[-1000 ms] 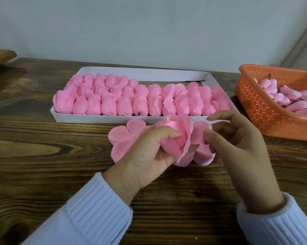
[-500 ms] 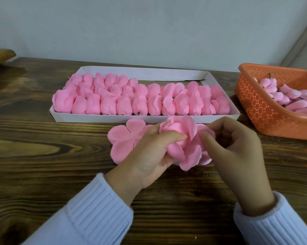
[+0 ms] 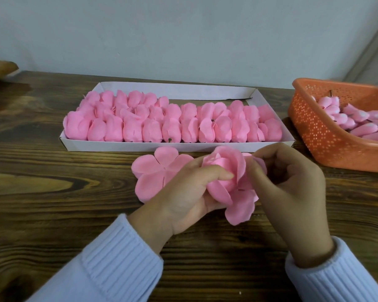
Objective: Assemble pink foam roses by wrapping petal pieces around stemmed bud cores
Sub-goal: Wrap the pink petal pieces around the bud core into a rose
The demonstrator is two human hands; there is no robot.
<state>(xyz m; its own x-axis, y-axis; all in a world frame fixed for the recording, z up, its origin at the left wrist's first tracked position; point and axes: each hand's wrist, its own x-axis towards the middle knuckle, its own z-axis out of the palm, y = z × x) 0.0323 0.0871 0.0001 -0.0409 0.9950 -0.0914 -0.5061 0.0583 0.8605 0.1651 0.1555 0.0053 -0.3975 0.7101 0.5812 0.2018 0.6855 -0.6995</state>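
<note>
The left hand [image 3: 183, 197] is gripping the half-wrapped rose [image 3: 223, 168], fingers curled beneath it and thumb pressing its front, just above the desk [image 3: 53, 192] before the near edge of the white box [image 3: 140, 147]. The right hand [image 3: 292, 192] is pinching the rose's right side. If the thumb is easing while the right hand is pulling, the layers are risking springing open or tearing, and the loose petal [image 3: 240, 208] hanging below is risking folding in crooked.

Box [image 3: 101, 143] behind petal piece [image 3: 155, 171] (on table [image 3: 53, 203]); basket [image 3: 310, 131] right.
</note>
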